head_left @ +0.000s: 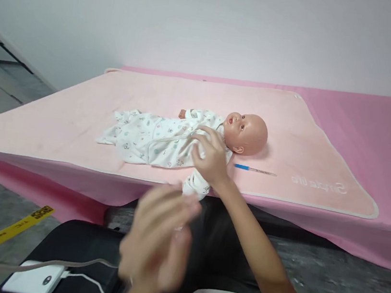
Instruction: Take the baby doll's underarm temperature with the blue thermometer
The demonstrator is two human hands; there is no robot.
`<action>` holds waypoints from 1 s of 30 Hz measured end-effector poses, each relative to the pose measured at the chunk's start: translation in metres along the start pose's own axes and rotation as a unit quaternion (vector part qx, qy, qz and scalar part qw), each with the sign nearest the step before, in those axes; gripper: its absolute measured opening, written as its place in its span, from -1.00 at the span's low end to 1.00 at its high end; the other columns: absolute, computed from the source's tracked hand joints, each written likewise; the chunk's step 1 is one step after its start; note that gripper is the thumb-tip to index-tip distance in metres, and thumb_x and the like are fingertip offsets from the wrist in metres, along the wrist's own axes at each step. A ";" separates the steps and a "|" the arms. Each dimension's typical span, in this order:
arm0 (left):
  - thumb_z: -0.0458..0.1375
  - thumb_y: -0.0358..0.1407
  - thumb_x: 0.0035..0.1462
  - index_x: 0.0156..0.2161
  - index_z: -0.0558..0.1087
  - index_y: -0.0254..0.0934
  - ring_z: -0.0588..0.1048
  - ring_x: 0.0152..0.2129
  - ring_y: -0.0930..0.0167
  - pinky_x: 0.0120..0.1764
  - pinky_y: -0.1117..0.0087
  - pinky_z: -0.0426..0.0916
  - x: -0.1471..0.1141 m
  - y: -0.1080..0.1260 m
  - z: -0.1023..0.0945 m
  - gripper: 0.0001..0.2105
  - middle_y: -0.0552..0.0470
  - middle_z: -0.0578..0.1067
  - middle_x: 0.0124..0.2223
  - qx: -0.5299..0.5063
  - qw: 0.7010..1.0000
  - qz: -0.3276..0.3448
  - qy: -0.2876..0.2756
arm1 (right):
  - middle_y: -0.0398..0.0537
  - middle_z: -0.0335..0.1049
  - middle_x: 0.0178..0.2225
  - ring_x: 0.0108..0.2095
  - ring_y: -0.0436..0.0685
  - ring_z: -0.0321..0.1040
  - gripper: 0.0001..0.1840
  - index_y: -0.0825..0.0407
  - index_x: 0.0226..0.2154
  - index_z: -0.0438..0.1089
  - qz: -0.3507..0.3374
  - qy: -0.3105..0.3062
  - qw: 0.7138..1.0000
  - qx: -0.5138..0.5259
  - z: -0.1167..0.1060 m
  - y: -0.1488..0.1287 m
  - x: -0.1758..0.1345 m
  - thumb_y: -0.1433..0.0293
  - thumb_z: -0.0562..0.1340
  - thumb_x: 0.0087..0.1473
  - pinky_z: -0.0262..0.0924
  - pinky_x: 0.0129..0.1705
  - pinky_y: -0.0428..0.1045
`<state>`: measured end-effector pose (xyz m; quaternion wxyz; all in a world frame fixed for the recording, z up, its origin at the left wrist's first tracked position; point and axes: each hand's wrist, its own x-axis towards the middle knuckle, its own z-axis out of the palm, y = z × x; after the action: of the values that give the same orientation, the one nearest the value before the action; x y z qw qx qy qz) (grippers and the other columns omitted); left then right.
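Observation:
A baby doll lies on its back, its head to the right, in a white printed baby gown. My right hand rests on the gown's chest near the collar, fingers curved and apart. Beneath that wrist, the doll's near sleeve hangs over the mat's front edge. Closer to me, my left hand is raised in front of the table, blurred by motion; its fingers look stretched out with the thumb apart, and I see nothing in it. A thin glass thermometer with a blue end lies beside the doll's head.
A pale pink mat with a white border covers part of the pink tablecloth. A white wall rises behind. At lower left are a white power bank with cables and a yellow strap.

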<state>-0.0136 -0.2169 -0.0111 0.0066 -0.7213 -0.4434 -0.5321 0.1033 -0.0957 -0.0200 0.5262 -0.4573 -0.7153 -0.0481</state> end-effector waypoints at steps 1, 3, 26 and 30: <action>-0.03 -0.26 0.19 -0.07 0.37 -0.17 0.36 -0.07 0.31 -0.01 0.18 0.25 0.013 -0.014 0.006 -0.77 -0.03 0.42 -0.08 0.020 0.999 0.006 0.027 | 0.03 0.33 -0.14 -0.08 0.13 0.21 -0.80 0.04 -0.31 0.36 0.019 0.018 1.000 -0.008 -0.016 0.004 -0.011 0.47 0.04 0.05 0.07 -0.02 0.05; -0.01 -0.26 0.17 -0.04 0.35 -0.21 0.31 0.00 0.27 0.03 0.16 0.18 0.037 -0.048 0.018 -0.73 -0.07 0.41 -0.05 0.084 0.995 0.005 0.049 | 0.01 0.39 -0.22 -0.13 0.14 0.25 -0.79 0.03 -0.30 0.37 0.065 0.022 0.997 -0.045 -0.048 0.019 -0.034 0.45 0.04 0.06 0.09 -0.03 0.06; 0.08 -0.27 0.03 -0.30 0.42 -0.23 0.38 -0.34 0.35 -0.20 0.27 0.22 0.103 -0.134 0.014 -0.86 0.02 0.46 -0.34 0.151 0.983 -0.103 0.009 | 0.07 0.46 -0.29 -0.24 0.23 0.32 -0.74 0.08 -0.30 0.45 0.212 -0.212 0.914 -0.272 -0.093 0.059 -0.051 0.34 0.11 0.04 0.10 -0.27 0.04; -0.01 -0.28 0.13 -0.24 0.40 -0.23 0.36 -0.24 0.34 -0.16 0.28 0.19 0.101 -0.103 0.067 -0.83 -0.03 0.45 -0.23 0.137 0.984 0.080 -0.085 | 0.07 0.45 -0.29 -0.22 0.22 0.29 -0.75 0.11 -0.31 0.44 0.228 -0.208 0.923 -0.229 -0.098 0.059 -0.051 0.37 0.10 0.04 0.12 -0.21 0.05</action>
<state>-0.0254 -0.0588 -0.0096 0.1100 -0.7894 -0.4518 -0.4008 0.2161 -0.1460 -0.0416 0.2429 -0.7160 -0.6544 0.0072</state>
